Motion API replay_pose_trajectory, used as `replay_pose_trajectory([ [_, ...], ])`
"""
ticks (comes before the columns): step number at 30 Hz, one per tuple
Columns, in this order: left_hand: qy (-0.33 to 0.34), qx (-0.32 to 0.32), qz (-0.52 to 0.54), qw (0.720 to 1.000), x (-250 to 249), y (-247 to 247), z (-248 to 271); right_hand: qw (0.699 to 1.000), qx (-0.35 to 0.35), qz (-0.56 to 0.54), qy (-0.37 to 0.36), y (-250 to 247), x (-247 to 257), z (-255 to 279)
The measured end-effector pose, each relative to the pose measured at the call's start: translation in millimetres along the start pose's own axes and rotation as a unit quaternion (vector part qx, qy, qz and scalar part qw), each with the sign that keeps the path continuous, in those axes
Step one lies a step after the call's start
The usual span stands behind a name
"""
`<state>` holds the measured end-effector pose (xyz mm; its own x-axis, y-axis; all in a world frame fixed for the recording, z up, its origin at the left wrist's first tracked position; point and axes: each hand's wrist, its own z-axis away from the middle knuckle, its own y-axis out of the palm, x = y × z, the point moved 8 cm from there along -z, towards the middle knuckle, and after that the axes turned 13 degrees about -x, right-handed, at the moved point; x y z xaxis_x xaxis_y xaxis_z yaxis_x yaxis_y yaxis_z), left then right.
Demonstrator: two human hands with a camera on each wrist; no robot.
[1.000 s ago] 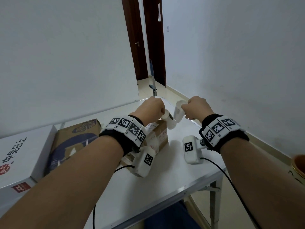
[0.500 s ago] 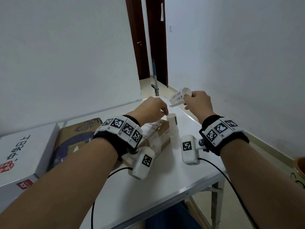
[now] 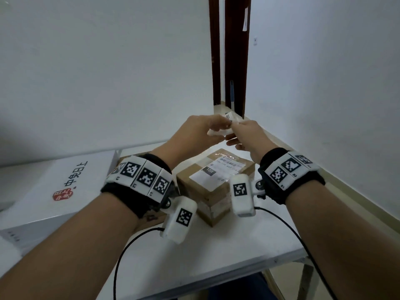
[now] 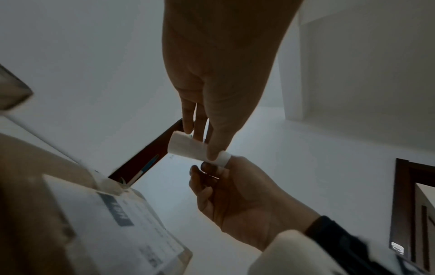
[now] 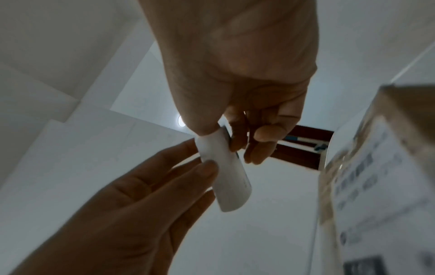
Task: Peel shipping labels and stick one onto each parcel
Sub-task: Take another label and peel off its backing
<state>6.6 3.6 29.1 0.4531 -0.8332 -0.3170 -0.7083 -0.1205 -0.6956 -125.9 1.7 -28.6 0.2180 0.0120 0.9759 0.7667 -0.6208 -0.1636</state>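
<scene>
Label roll pinched by left hand and right hand — above brown parcel, white table

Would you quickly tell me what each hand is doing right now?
Left hand: pinching the curled label.
Right hand: pinching the same curled label.

White box: large black characters "中免日上" on lid, beside a red seal whose text is illegible. Brown parcel: stuck label bears dark tag reading "15H"; remaining print too blurred to read.
</scene>
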Motion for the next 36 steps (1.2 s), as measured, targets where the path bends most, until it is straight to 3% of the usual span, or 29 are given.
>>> replay_pose_trajectory([
  [7,-0.141,-0.100,0.008,0.985,57.2,-61.8,27.1,0.976,0.170,-0.119,0.073,71.8,18.9,33.3],
  [9,-0.244,-0.127,0.146,0.950,81.3,-77.4,44.0,0.957,0.188,-0.192,0.106,85.6,22.5,37.7],
  [11,-0.322,-0.109,0.313,0.887,93.2,-81.2,61.1,0.953,0.203,-0.195,0.117,100.6,23.9,42.4],
  [14,-0.377,-0.085,0.436,0.813,100.9,-89.3,81.4,0.930,0.291,-0.168,0.147,133.7,25.2,63.3],
  [17,-0.391,-0.083,0.486,0.778,109.0,-99.3,96.9,0.877,0.378,-0.218,0.202,159.2,31.7,88.4],
  [20,-0.403,-0.109,0.504,0.756,117.4,-107.5,112.7,0.852,0.387,-0.270,0.227,167.7,37.9,99.0],
  [25,-0.425,-0.180,0.446,0.767,133.8,-122.4,134.7,0.863,0.340,-0.308,0.212,167.9,39.4,95.5],
  [29,-0.432,-0.220,0.364,0.796,145.4,-124.8,148.0,0.889,0.281,-0.327,0.151,164.6,40.4,83.2],
  [32,-0.433,-0.251,0.331,0.800,147.2,-127.1,153.5,0.911,0.216,-0.329,0.120,159.4,36.9,74.1],
  [34,-0.432,-0.244,0.320,0.807,146.6,-125.8,155.4,0.930,0.172,-0.311,0.093,154.7,33.2,68.9],
  [36,-0.446,-0.195,0.312,0.816,144.2,-117.0,157.0,0.955,0.127,-0.265,0.048,148.9,30.7,63.5],
])
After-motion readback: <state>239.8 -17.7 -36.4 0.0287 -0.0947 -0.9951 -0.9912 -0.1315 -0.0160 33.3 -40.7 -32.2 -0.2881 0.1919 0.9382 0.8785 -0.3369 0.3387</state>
